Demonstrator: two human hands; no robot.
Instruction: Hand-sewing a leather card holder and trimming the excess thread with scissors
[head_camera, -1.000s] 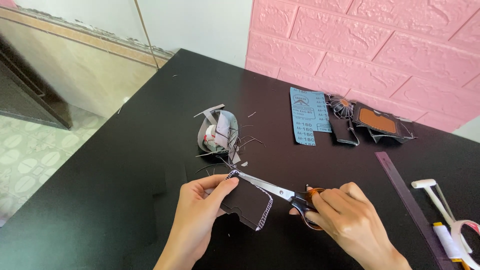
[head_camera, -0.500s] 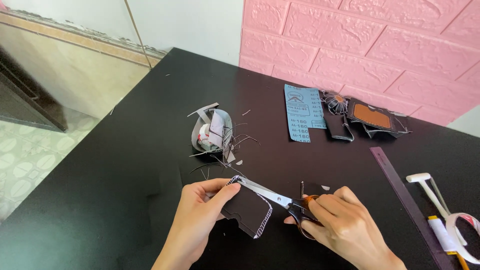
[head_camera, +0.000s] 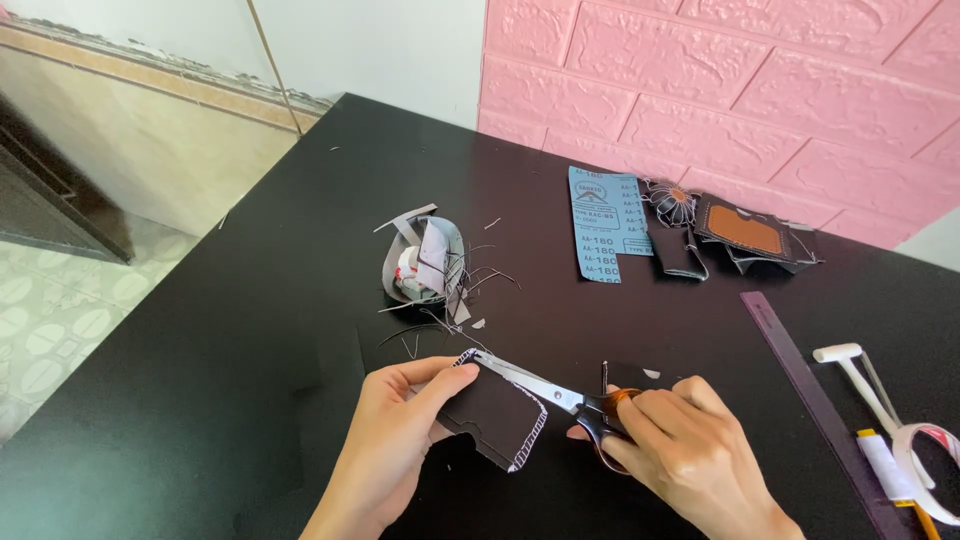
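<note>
The left hand (head_camera: 400, 440) is pinching a dark stitched leather piece (head_camera: 495, 410) above the bench (head_camera: 250, 350); the right hand (head_camera: 680, 455) is gripping scissors (head_camera: 555, 392), trimming its top edge. Next likely needs blades following the stitching.

Home craft corner, black worktable (head_camera: 300, 300), leather scraps (head_camera: 750, 235), sandpaper (head_camera: 605, 225)
</note>
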